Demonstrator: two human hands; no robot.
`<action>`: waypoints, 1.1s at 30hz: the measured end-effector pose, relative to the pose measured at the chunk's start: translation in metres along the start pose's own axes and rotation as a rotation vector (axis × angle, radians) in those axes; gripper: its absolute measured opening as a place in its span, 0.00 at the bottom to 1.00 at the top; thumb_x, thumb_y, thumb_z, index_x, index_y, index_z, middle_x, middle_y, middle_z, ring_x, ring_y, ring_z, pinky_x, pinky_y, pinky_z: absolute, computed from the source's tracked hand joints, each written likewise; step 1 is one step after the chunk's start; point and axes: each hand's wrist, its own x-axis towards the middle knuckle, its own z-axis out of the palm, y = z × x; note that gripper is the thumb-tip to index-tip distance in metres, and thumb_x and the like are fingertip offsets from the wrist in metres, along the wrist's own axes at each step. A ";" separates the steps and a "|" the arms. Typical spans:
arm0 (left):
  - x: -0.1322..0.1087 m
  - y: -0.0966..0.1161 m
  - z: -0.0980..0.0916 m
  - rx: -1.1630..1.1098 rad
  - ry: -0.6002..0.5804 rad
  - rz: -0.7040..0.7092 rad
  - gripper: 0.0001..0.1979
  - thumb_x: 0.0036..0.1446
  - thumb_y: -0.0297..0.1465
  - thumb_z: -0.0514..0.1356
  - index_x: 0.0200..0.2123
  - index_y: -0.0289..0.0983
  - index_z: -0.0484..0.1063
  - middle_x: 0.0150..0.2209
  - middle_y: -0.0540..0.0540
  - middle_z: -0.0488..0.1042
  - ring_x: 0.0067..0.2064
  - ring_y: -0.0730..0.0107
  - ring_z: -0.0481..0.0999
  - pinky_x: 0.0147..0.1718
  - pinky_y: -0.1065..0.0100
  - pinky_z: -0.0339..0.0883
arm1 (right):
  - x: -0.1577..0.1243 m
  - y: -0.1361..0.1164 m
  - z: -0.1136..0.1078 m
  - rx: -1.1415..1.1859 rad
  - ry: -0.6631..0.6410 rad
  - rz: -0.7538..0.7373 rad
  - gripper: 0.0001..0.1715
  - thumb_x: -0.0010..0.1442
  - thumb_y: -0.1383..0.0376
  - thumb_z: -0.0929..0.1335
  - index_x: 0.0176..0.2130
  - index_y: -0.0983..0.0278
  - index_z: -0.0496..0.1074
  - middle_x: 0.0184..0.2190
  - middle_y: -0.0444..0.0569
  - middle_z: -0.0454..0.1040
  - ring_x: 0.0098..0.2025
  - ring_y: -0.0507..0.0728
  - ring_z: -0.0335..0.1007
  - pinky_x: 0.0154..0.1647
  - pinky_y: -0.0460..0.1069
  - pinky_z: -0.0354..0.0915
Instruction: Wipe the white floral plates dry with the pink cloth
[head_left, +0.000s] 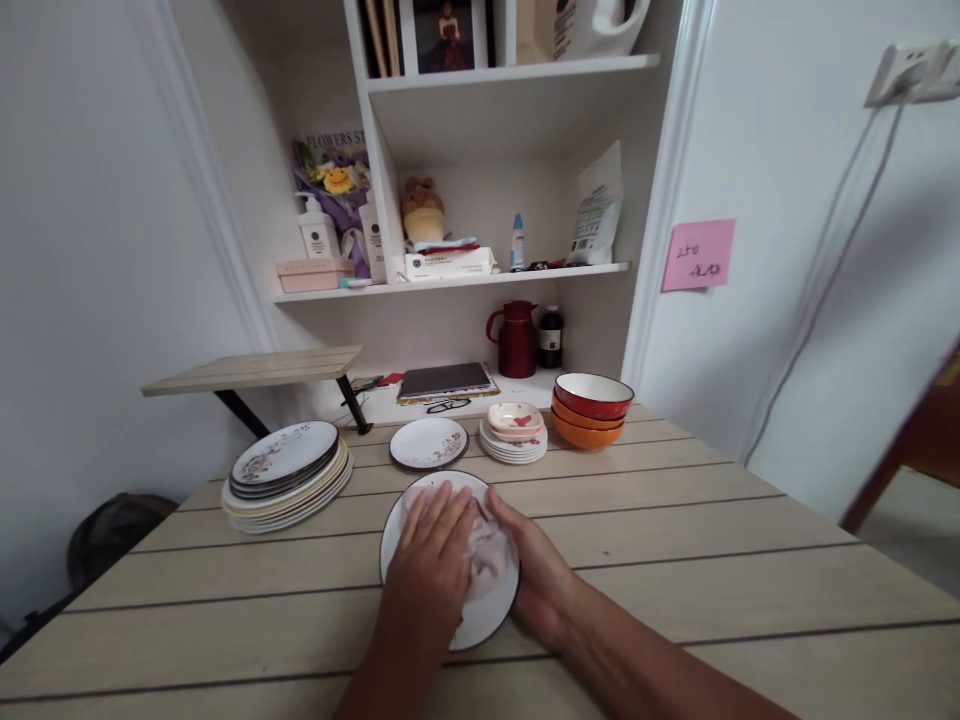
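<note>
Closest in, the left hand [431, 570] lies spread flat on a crumpled pale pink cloth [491, 560], pressing it onto the round white dark-rimmed plate [487, 615], near-centre on the pale slatted wooden table [675, 540]. The right hand [536, 570] curls against its right rim, grip unclear.

A pale plank table [675, 540] lies under the left hand [433, 560]; beyond it white shelves [510, 268] fill an alcove, with white walls [90, 250] to either side.
</note>
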 end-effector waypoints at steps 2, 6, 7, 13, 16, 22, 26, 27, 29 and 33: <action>0.001 -0.001 -0.001 0.011 0.007 -0.037 0.24 0.57 0.22 0.52 0.58 0.32 0.63 0.59 0.37 0.66 0.62 0.51 0.61 0.57 0.46 0.60 | 0.000 0.002 0.001 -0.003 0.020 -0.006 0.27 0.60 0.53 0.66 0.50 0.70 0.71 0.37 0.54 0.81 0.32 0.56 0.76 0.41 0.50 0.67; 0.003 0.001 -0.004 0.037 0.066 -0.147 0.26 0.56 0.29 0.61 0.58 0.36 0.63 0.62 0.30 0.59 0.63 0.45 0.59 0.54 0.45 0.61 | 0.001 0.000 -0.002 -0.007 0.007 0.036 0.31 0.61 0.50 0.63 0.51 0.71 0.70 0.39 0.56 0.80 0.34 0.58 0.76 0.39 0.51 0.67; 0.004 0.001 -0.006 0.048 0.094 -0.173 0.27 0.55 0.32 0.63 0.58 0.38 0.63 0.62 0.30 0.57 0.62 0.44 0.59 0.54 0.44 0.61 | 0.001 -0.002 -0.003 -0.001 -0.018 0.048 0.32 0.61 0.49 0.63 0.52 0.72 0.69 0.41 0.58 0.79 0.37 0.59 0.76 0.41 0.52 0.67; 0.000 -0.001 -0.011 0.107 0.164 -0.255 0.17 0.55 0.35 0.63 0.48 0.39 0.72 0.51 0.34 0.69 0.50 0.48 0.72 0.41 0.51 0.69 | -0.001 -0.005 -0.003 0.011 -0.014 0.010 0.33 0.60 0.49 0.63 0.53 0.72 0.70 0.39 0.58 0.80 0.37 0.60 0.77 0.44 0.54 0.67; -0.005 -0.003 -0.006 0.047 0.060 -0.185 0.14 0.58 0.28 0.59 0.48 0.39 0.73 0.47 0.38 0.74 0.47 0.54 0.74 0.40 0.56 0.71 | -0.001 -0.005 -0.002 0.000 0.035 0.008 0.32 0.60 0.49 0.64 0.51 0.72 0.71 0.37 0.57 0.80 0.36 0.60 0.77 0.44 0.54 0.67; -0.009 -0.001 0.011 0.067 0.100 -0.198 0.19 0.61 0.22 0.52 0.56 0.28 0.65 0.56 0.32 0.69 0.59 0.54 0.67 0.50 0.56 0.69 | -0.003 -0.005 0.001 -0.025 0.070 -0.020 0.33 0.60 0.49 0.64 0.53 0.72 0.69 0.41 0.58 0.79 0.41 0.60 0.76 0.49 0.54 0.66; -0.003 0.004 0.014 -0.099 0.091 -0.086 0.21 0.62 0.24 0.51 0.58 0.29 0.61 0.60 0.35 0.66 0.65 0.58 0.57 0.55 0.55 0.66 | -0.003 -0.001 0.003 -0.014 0.012 -0.069 0.29 0.61 0.53 0.65 0.54 0.69 0.68 0.44 0.56 0.79 0.44 0.58 0.76 0.50 0.52 0.66; -0.001 0.006 0.014 -0.142 0.074 -0.064 0.21 0.62 0.24 0.51 0.59 0.30 0.61 0.60 0.36 0.65 0.66 0.58 0.55 0.56 0.54 0.65 | -0.003 0.001 0.002 -0.012 0.018 -0.078 0.28 0.61 0.54 0.66 0.54 0.68 0.68 0.44 0.55 0.79 0.45 0.57 0.76 0.51 0.51 0.66; 0.000 0.008 0.014 -0.214 0.036 -0.030 0.21 0.62 0.24 0.51 0.59 0.31 0.62 0.62 0.37 0.63 0.67 0.58 0.52 0.58 0.52 0.63 | -0.002 0.002 0.001 -0.021 0.044 -0.067 0.27 0.60 0.54 0.66 0.53 0.68 0.69 0.44 0.54 0.79 0.45 0.57 0.76 0.50 0.50 0.66; 0.001 0.013 0.012 -0.319 -0.061 0.055 0.20 0.63 0.26 0.51 0.57 0.36 0.65 0.60 0.42 0.67 0.66 0.60 0.54 0.60 0.51 0.59 | -0.001 -0.008 -0.005 -0.048 0.085 0.047 0.31 0.57 0.49 0.67 0.47 0.72 0.72 0.38 0.57 0.80 0.41 0.59 0.77 0.48 0.52 0.67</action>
